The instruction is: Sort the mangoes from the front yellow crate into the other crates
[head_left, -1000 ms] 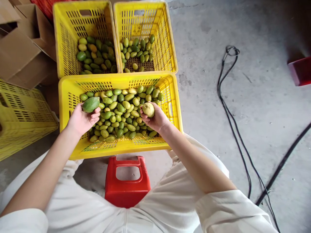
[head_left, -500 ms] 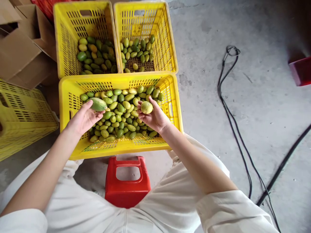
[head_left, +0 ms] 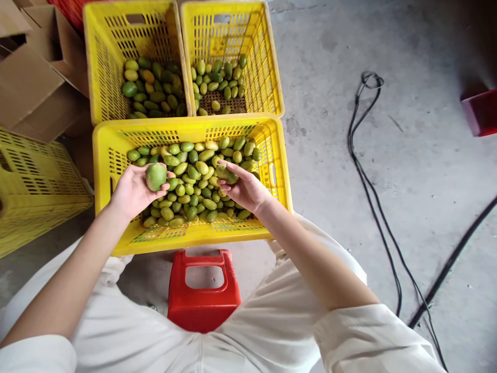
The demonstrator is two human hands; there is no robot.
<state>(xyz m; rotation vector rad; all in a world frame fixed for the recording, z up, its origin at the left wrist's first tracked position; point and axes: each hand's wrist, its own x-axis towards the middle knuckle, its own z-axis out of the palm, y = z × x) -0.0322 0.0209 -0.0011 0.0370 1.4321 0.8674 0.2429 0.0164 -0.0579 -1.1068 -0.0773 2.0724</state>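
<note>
Over the near yellow crate point(head_left: 194, 243), left hand point(head_left: 134, 192) grips a green fruit point(head_left: 156, 177) and right hand point(head_left: 249, 190) a second fruit point(head_left: 229, 176), neither set down; smaller lots lie in the far-left crate point(head_left: 100, 67) and far-right crate point(head_left: 264, 62), so work looks partway, with much loose fruit point(head_left: 202, 167) left.

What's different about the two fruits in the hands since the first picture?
The left hand turned its green fruit end-on and shifted it slightly right. The right hand turned its yellowish-green fruit, which moved slightly left. Neither fruit was let go. The near yellow crate stayed put.
</note>
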